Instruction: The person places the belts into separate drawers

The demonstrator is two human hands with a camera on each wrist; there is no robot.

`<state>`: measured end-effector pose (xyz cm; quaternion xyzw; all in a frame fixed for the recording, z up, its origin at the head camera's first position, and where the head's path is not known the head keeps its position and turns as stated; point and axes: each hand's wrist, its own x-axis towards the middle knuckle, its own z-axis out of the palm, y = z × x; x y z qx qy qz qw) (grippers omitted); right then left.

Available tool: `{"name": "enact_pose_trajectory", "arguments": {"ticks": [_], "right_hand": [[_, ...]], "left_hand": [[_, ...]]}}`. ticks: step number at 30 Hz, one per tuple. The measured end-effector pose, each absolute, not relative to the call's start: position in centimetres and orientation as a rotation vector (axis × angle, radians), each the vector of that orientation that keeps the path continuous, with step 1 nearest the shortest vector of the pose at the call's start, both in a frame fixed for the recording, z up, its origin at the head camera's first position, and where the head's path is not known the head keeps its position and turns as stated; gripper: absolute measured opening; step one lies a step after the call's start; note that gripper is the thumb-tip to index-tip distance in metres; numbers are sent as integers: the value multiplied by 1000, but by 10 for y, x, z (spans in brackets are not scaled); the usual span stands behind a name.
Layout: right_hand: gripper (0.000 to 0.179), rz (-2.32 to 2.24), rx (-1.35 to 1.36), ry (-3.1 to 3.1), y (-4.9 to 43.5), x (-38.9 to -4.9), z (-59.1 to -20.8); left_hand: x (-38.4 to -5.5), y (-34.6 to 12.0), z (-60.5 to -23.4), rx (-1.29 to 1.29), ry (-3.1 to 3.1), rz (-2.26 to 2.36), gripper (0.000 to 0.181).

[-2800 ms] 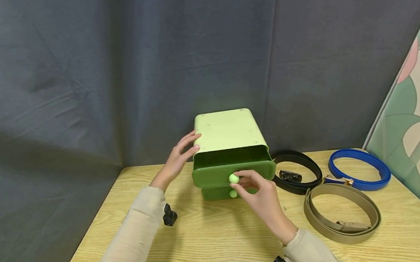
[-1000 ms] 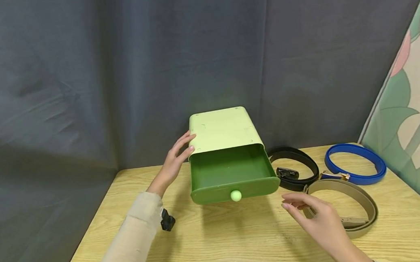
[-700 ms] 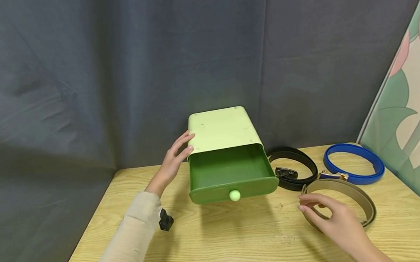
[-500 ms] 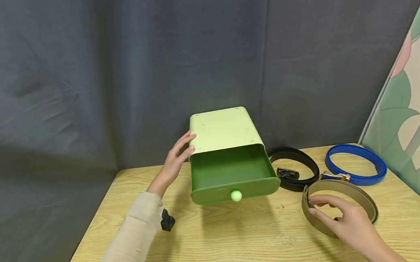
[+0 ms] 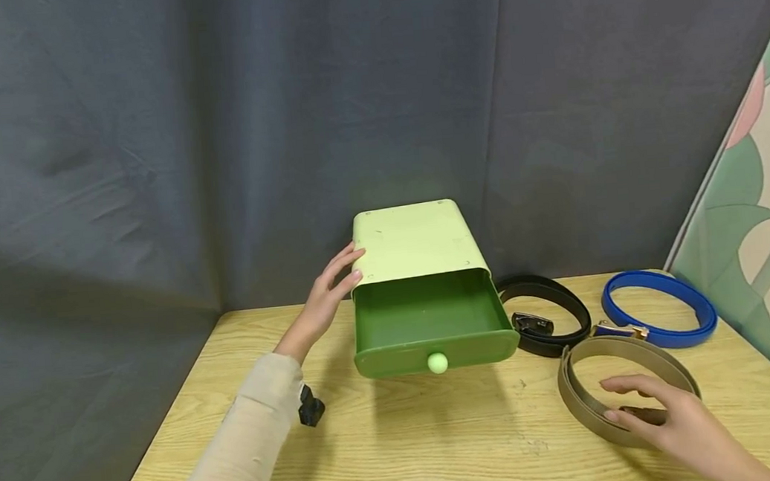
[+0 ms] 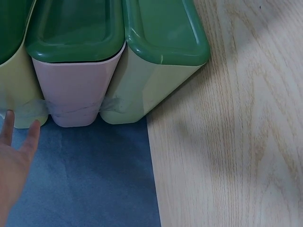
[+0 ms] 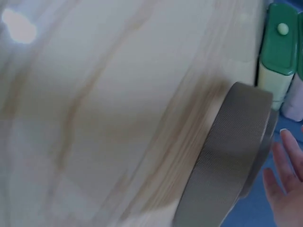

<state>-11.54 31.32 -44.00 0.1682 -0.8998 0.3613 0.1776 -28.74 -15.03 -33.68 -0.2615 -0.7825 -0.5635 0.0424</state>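
Note:
My left hand point(image 5: 322, 301) rests its fingers on the left side of a pale green drawer unit point(image 5: 415, 242). The unit's top green drawer point(image 5: 433, 352) stands pulled out, with a round light green knob on its front. Over a coiled khaki belt point(image 5: 580, 406) at the right, my right hand point(image 5: 679, 417) has thumb and fingers spread apart and grips nothing. Its fingertips lie over the belt's ring; whether they touch it I cannot tell. In the right wrist view the belt point(image 7: 227, 156) stands on edge beside my right hand point(image 7: 286, 184).
A black belt point(image 5: 567, 302) and a blue belt point(image 5: 687, 301) lie coiled behind the khaki one on the wooden table point(image 5: 427, 461). Grey cloth point(image 5: 348, 101) hangs behind. The left wrist view also shows a pink drawer body point(image 6: 78, 92) in the stack.
The top drawer has come out much further. My right hand has let go of its knob and moved right, over the khaki belt. My left hand stays at the unit's side.

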Motion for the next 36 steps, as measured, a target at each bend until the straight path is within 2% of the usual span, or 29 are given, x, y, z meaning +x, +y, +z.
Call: {"name": "enact_pose_trajectory", "arguments": {"ticks": [10,14,18,26,36], "right_hand": [[48,954,701,-2657,342,-123,-451],[52,963,804,-2719,349,-128,-456],[48,1012,835,-2840,353,-130,-459],[21,1128,934,-2812,351,-130,-459],[31,1144,905,-2660,345,-126,-459]], "left_hand": [[-297,-151,-348,-832,-2345,-1685,51],[-296,-151,-348,-810,-2359,-1702,48],[-296,-150,-347,-803,-2368,-1726,46],[-294,-149,-348,-823,-2348,-1767,47],[-295,-152,-348,-806,-2361,-1709,46]]}}
